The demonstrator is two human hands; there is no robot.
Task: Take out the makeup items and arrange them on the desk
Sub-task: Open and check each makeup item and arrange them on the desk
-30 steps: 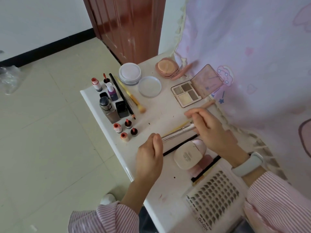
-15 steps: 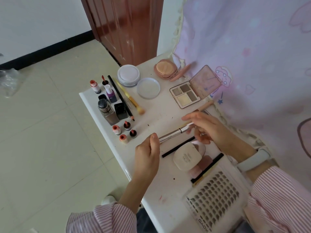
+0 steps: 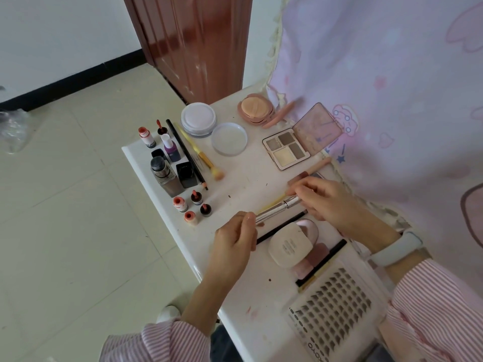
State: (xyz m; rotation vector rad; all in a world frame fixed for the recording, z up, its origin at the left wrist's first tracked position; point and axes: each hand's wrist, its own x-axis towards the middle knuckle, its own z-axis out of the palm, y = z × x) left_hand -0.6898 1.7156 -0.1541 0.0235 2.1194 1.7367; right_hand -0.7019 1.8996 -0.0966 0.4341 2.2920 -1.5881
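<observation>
A thin silver makeup pen [image 3: 277, 209] lies slantwise over the white desk [image 3: 235, 299], held at both ends. My left hand [image 3: 235, 241] pinches its lower end and my right hand [image 3: 321, 198] grips its upper end. A yellow stick [image 3: 269, 204] lies right beside the pen, and a black pencil [image 3: 282, 226] lies just below it. Under my hands sits a cream compact [image 3: 290, 248] on pink pieces. The open eyeshadow palette [image 3: 287, 150] lies behind my right hand, with a pink brush [image 3: 317, 165] next to it.
Bottles and small lipstick tubes [image 3: 192, 205] stand at the desk's left edge beside a black pencil and a yellow brush [image 3: 203, 158]. Two round jars [image 3: 200, 120], a puff compact [image 3: 254, 111] and a lash tray [image 3: 334, 317] lie around. A pink curtain [image 3: 392, 87] hangs at right.
My right hand has slid down along the silver pen toward the desk, and the pen now lies lower. My left hand has kept its pinch on the lower end.
</observation>
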